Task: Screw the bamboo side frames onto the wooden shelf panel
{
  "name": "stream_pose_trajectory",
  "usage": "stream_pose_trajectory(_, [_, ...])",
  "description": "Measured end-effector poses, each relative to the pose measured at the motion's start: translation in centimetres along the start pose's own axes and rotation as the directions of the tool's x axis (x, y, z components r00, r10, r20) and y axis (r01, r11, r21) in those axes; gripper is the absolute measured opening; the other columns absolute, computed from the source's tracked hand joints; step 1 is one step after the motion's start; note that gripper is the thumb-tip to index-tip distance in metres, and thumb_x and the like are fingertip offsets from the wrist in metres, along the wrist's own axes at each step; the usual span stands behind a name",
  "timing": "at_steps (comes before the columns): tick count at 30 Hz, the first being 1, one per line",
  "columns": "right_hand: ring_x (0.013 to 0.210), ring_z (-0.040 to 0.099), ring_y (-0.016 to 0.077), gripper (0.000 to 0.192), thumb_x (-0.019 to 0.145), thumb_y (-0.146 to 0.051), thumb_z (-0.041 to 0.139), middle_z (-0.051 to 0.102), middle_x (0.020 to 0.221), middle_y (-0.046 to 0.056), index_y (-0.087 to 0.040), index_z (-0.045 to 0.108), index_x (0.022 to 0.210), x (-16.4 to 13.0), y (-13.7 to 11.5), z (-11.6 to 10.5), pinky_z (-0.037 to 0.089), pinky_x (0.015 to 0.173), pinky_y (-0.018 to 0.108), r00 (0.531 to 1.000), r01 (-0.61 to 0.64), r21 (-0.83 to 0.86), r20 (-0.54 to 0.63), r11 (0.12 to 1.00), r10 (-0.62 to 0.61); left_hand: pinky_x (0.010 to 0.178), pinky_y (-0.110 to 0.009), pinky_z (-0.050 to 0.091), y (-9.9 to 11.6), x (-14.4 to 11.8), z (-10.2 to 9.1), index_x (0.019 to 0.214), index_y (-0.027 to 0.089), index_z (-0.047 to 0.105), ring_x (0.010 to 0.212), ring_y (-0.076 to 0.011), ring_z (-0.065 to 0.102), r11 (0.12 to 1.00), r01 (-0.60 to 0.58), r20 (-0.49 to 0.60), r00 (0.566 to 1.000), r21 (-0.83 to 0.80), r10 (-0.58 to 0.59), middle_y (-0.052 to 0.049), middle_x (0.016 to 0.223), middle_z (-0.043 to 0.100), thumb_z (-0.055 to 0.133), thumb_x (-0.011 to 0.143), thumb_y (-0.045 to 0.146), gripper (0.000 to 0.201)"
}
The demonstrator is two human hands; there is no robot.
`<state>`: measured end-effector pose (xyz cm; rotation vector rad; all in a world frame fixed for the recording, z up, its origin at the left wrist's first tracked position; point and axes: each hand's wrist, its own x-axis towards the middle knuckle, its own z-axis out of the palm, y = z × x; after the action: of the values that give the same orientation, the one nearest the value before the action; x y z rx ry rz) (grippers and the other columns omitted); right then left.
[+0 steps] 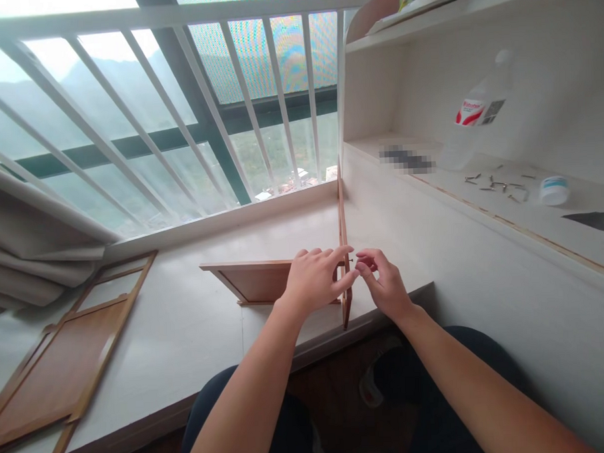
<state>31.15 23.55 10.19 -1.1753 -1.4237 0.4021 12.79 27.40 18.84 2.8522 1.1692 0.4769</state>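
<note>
A small wooden panel (257, 278) stands on edge on the pale ledge, meeting an upright wooden frame (342, 218) seen nearly edge-on. My left hand (314, 276) is closed around the spot where the two meet, its thumb and forefinger reaching across the frame's post. From the right side of that post a small dark screw (351, 260) sticks out. Close beside it is my right hand (382, 283), fingers curled and thumb near the forefinger in a pinch. Whether anything sits between those fingertips cannot be made out.
Another wooden frame with a panel (72, 360) lies on the ledge (186, 325) at left, near a grey curtain (32, 231). On the right shelf are a clear bottle (470, 125), several loose screws (495, 184) and a small white tub (554, 191). A white railing (246, 95) runs behind.
</note>
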Motion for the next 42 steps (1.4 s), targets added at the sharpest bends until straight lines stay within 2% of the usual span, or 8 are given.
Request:
stream_pose_trajectory(6, [0.078, 0.067, 0.0185, 0.020, 0.100, -0.032, 0.060, 0.072, 0.095, 0.004, -0.025, 0.059, 0.119, 1.4, 2.1, -1.1, 0.056, 0.072, 0.034, 0.959, 0.270, -0.112, 0.119, 0.956, -0.257, 0.083, -0.039, 0.040, 0.0, 0.2, -0.1, 0.136, 0.033, 0.056, 0.098, -0.0244, 0.068, 1.000, 0.008, 0.007, 1.000, -0.012, -0.007, 0.001, 0.106, 0.079, 0.049, 0.099, 0.056, 0.045])
stream_pose_trajectory(9, [0.076, 0.067, 0.0172, 0.017, 0.100, -0.027, 0.060, 0.072, 0.096, 0.003, -0.026, 0.058, 0.117, 1.5, 2.7, -0.6, 0.057, 0.070, 0.032, 0.949, 0.312, -0.079, 0.085, 0.947, -0.305, 0.081, -0.039, 0.039, 0.0, 0.2, 0.0, 0.136, 0.033, 0.056, 0.095, -0.0234, 0.067, 1.000, 0.014, 0.013, 1.000, -0.016, -0.014, 0.002, 0.105, 0.078, 0.051, 0.098, 0.055, 0.044])
stream_pose_trajectory(11, [0.076, 0.067, 0.0171, 0.017, 0.100, -0.026, 0.060, 0.071, 0.095, 0.003, -0.026, 0.058, 0.116, 1.1, 2.8, 0.0, 0.057, 0.069, 0.032, 0.953, 0.301, -0.052, 0.058, 0.952, -0.298, 0.081, -0.039, 0.039, 0.0, 0.2, 0.1, 0.136, 0.034, 0.056, 0.094, -0.0230, 0.067, 1.000, 0.015, 0.019, 1.000, -0.021, -0.015, 0.003, 0.103, 0.078, 0.052, 0.098, 0.055, 0.044])
stream_pose_trajectory(16, [0.077, 0.069, 0.0175, 0.018, 0.099, -0.026, 0.061, 0.073, 0.096, 0.003, -0.026, 0.059, 0.117, 0.8, 2.3, 1.0, 0.058, 0.067, 0.031, 0.961, 0.264, 0.005, 0.080, 0.965, -0.263, 0.082, -0.039, 0.038, 0.2, 0.4, 0.0, 0.136, 0.035, 0.055, 0.095, -0.0232, 0.066, 0.999, 0.038, 0.041, 0.998, -0.026, -0.037, 0.003, 0.104, 0.078, 0.052, 0.098, 0.054, 0.043])
stream_pose_trajectory(23, [0.080, 0.069, 0.0170, 0.011, 0.100, -0.025, 0.060, 0.074, 0.098, 0.003, -0.026, 0.063, 0.111, 1.3, 1.6, 0.3, 0.057, 0.071, 0.030, 0.975, 0.205, -0.013, 0.085, 0.979, -0.204, 0.082, -0.040, 0.038, -0.1, 0.5, 0.1, 0.138, 0.034, 0.054, 0.094, -0.0235, 0.065, 0.999, 0.027, 0.055, 0.998, -0.030, -0.025, 0.002, 0.107, 0.077, 0.051, 0.098, 0.055, 0.045])
stream_pose_trajectory(33, [0.088, 0.069, 0.0186, 0.012, 0.105, -0.028, 0.051, 0.073, 0.103, 0.004, -0.025, 0.061, 0.112, 1.6, 1.0, 0.2, 0.053, 0.077, 0.031, 0.971, 0.163, -0.022, 0.180, 0.986, -0.156, 0.080, -0.040, 0.038, 0.0, 0.5, 0.1, 0.136, 0.033, 0.055, 0.093, -0.0229, 0.066, 1.000, 0.012, 0.047, 0.999, -0.014, -0.011, 0.002, 0.105, 0.077, 0.049, 0.099, 0.054, 0.043])
stream_pose_trajectory(37, [0.083, 0.065, 0.0186, 0.016, 0.107, -0.032, 0.047, 0.069, 0.092, 0.003, -0.025, 0.059, 0.101, 1.8, 0.3, 0.0, 0.048, 0.073, 0.030, 0.966, 0.151, -0.063, 0.223, 0.986, -0.134, 0.080, -0.040, 0.038, 0.1, 0.5, 0.1, 0.136, 0.034, 0.055, 0.091, -0.0225, 0.066, 1.000, 0.018, 0.043, 0.999, -0.025, -0.017, 0.003, 0.101, 0.077, 0.049, 0.099, 0.054, 0.043])
stream_pose_trajectory(42, [0.069, 0.057, 0.0176, 0.035, 0.108, -0.041, 0.042, 0.061, 0.075, 0.001, -0.023, 0.054, 0.080, 2.4, -0.4, 0.0, 0.040, 0.064, 0.030, 0.967, 0.070, -0.104, 0.251, 0.992, -0.042, 0.079, -0.040, 0.038, 0.1, 0.5, 0.1, 0.137, 0.033, 0.055, 0.091, -0.0223, 0.065, 1.000, 0.020, 0.038, 0.999, -0.022, -0.019, 0.003, 0.102, 0.077, 0.049, 0.099, 0.054, 0.044])
